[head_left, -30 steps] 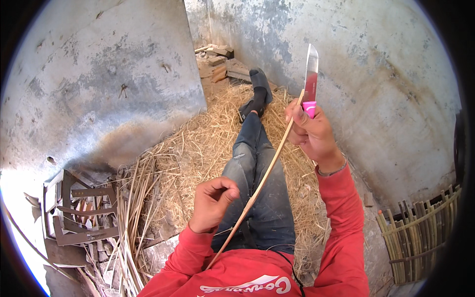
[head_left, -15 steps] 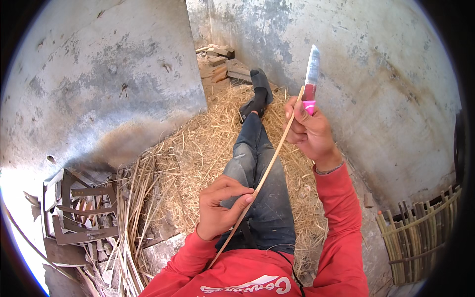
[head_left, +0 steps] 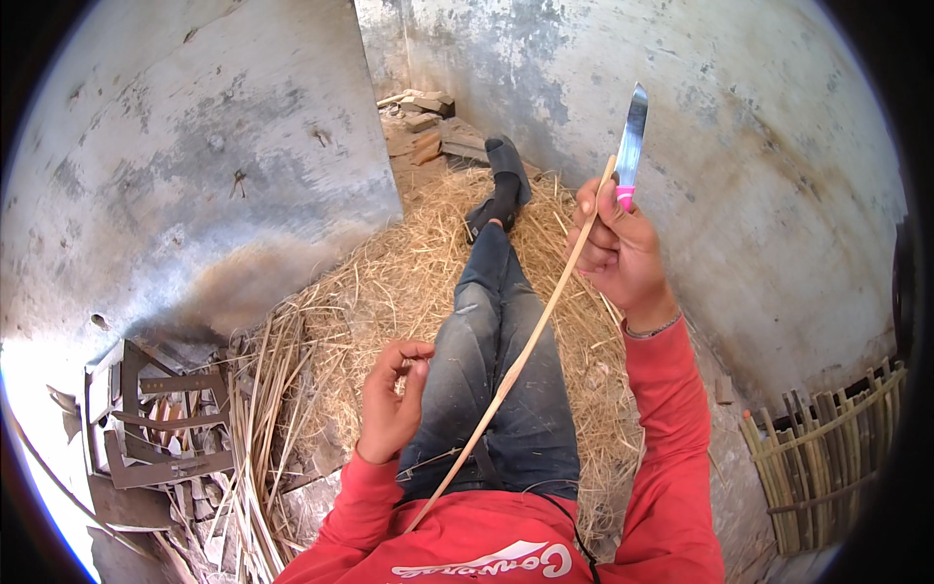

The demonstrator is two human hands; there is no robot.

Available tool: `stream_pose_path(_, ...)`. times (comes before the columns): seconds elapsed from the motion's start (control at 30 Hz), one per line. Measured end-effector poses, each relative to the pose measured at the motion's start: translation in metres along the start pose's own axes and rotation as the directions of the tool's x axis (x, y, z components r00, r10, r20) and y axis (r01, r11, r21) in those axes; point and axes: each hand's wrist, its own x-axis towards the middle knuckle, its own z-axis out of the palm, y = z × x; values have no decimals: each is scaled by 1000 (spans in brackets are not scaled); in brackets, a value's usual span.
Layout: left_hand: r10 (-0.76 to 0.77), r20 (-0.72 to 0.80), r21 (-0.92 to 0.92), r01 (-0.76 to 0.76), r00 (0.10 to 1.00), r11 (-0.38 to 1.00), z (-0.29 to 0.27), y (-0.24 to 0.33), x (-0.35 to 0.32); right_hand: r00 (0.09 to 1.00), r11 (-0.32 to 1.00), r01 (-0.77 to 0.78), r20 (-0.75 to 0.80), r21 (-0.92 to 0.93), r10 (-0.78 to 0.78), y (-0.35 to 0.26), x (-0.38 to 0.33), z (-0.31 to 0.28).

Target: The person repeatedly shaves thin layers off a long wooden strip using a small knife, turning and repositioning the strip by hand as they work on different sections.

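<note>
My right hand (head_left: 623, 243) is raised and closed round a knife (head_left: 632, 136) with a pink handle, its blade pointing up. The same hand pinches the upper end of a long thin bamboo strip (head_left: 530, 346). From there the strip slants down to the left across my legs, its lower end against my red sweatshirt. My left hand (head_left: 394, 399) is off the strip, a short way to its left. Its fingers are loosely bent, with a gap to the thumb and nothing between them.
Straw-like shavings (head_left: 360, 292) cover the floor around my outstretched legs (head_left: 535, 409). A bundle of long split strips (head_left: 263, 419) lies at left, beside a dark frame (head_left: 126, 414). A slatted bamboo panel (head_left: 827, 462) stands at right. Worn walls (head_left: 730, 175) enclose the far side.
My left hand has let go of the strip and moved left. My right hand has shifted slightly up and right with the knife and strip.
</note>
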Motion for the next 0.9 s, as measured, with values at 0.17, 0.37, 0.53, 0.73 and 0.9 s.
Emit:
stream_pose_path(0.17, -138, 667, -330, 457, 732, 826, -19, -4, -41, 987, 999, 27, -157, 44, -20, -6, 2, -6)
stream_pose_path(0.37, -334, 511, -321, 537, 792, 780, -5, -11, -87, 894, 687, -69, -350, -724, -279, 4, 6, 4)
stream_pose_path(0.53, -285, 403, -287, 416, 870, 863, 2, -5, -94, 862, 457, -15, -243, -889, -444, 12, -2, -9)
stream_pose_path(0.73, -211, 343, -257, 308, 915, 916, 9, 4, -96, 856, 353, -140, -292, -925, -427, 5, -9, 1)
stream_pose_path(0.9, -259, 217, -260, 312, 941, 914, 10, 3, -93, 975, 256, -222, -206, -941, 87, 30, -37, 38)
